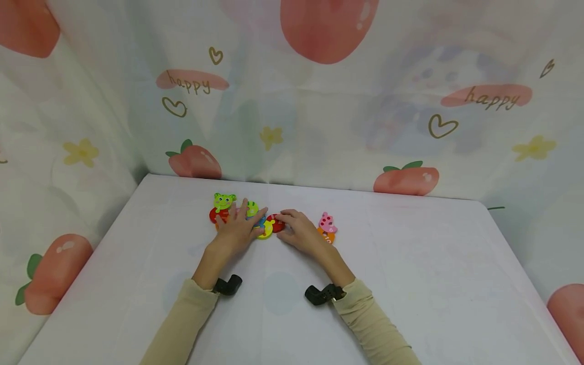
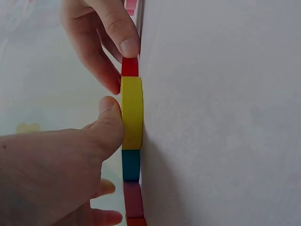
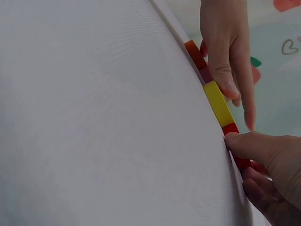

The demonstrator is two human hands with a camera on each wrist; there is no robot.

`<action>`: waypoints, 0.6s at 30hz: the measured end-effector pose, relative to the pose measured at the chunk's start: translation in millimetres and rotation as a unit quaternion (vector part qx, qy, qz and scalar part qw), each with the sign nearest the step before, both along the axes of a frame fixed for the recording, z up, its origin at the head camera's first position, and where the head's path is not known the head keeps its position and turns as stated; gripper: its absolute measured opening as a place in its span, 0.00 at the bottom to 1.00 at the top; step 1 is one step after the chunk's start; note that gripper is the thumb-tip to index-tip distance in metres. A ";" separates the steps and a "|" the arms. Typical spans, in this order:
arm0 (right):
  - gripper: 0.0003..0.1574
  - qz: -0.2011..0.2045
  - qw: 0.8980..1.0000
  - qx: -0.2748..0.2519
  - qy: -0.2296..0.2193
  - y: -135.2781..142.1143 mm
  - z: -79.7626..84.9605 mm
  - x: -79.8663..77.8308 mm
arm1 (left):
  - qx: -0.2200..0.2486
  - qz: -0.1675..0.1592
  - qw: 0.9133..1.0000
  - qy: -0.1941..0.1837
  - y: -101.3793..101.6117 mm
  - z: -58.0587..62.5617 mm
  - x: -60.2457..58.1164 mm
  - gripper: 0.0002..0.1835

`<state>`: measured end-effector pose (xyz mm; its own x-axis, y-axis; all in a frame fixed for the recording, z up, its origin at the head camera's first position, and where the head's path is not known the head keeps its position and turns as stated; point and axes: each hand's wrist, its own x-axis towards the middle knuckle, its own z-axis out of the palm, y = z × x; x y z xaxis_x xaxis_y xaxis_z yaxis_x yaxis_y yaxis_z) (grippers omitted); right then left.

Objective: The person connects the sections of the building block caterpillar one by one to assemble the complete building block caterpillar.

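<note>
Several flat, colourful animal-shaped puzzle pieces join in a chain on the white table. My left hand [image 1: 233, 234] lies over the chain with its fingers spread, covering several pieces. In the left wrist view its thumb touches the yellow piece [image 2: 132, 113], beside a blue piece [image 2: 131, 165] and a pink piece [image 2: 133, 200]. My right hand [image 1: 303, 234] pinches the red puzzle piece [image 1: 276, 225] at the right end, against the yellow one. At the chain's left end shows a green frog-faced piece [image 1: 223, 201], above another red piece [image 1: 213, 215].
To the right of my right hand lie a pink spotted piece [image 1: 327, 223] and an orange piece [image 1: 329, 237], apart from the chain. Behind the white table [image 1: 433, 284] hangs a printed curtain [image 1: 319, 132]. Each wrist wears a black camera.
</note>
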<state>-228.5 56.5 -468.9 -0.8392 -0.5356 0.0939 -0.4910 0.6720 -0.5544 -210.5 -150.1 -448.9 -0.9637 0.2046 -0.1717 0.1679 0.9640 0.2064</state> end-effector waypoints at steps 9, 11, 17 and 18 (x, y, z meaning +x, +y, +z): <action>0.30 -0.006 0.998 -0.055 -0.038 12.2 0.4 2.2 | -0.027 -0.027 0.999 0.005 5.1 -0.6 3.8 0.29; 0.29 -0.004 0.997 -0.062 -0.042 13.7 -0.9 2.1 | -0.022 -0.036 0.999 0.010 7.0 -1.2 5.0 0.29; 0.27 0.001 0.996 -0.080 -0.030 17.1 -2.9 1.1 | 0.009 -0.040 0.999 0.015 10.9 2.1 9.2 0.27; 0.26 0.003 0.996 -0.084 -0.024 18.2 -3.0 0.6 | 0.009 -0.039 0.999 0.013 11.1 3.1 9.5 0.27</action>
<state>-227.9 74.7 -471.9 -0.8417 -0.5205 0.1434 -0.4653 0.5648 -0.6816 -201.0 -138.9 -445.8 -0.9487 0.2823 -0.1422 0.2482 0.9439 0.2179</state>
